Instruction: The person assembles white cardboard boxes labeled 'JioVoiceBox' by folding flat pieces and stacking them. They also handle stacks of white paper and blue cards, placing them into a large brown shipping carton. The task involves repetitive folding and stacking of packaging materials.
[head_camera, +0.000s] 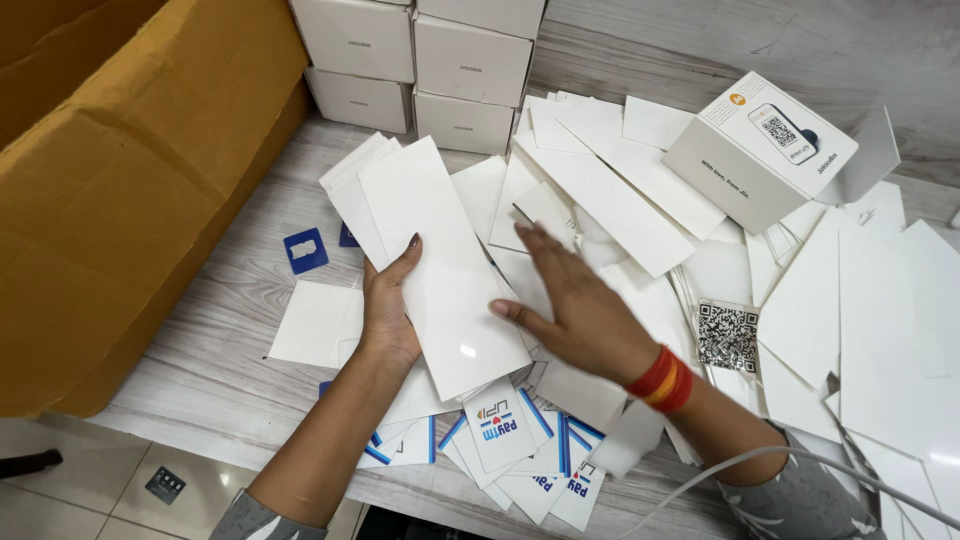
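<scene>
Barely started sorting by the look of it: small stack of white card strips (440, 265) gathered mid-desk, big loose heap of white cards (850, 330) spread right across the desk (230, 380). Left hand (388, 312) with fingers curled round the stack's near-left edge, thumb up front. Right hand (578, 312) flat, fingers spread wide, touching the stack's right edge, gripping nothing. White boxes (470, 60) stacked far, printed box (760, 150) far right.

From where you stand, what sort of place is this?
Probably a packing workbench: white boxes stacked at the back, a big cardboard carton alongside, and the left hand holding long white cards above loose printed inserts.
</scene>
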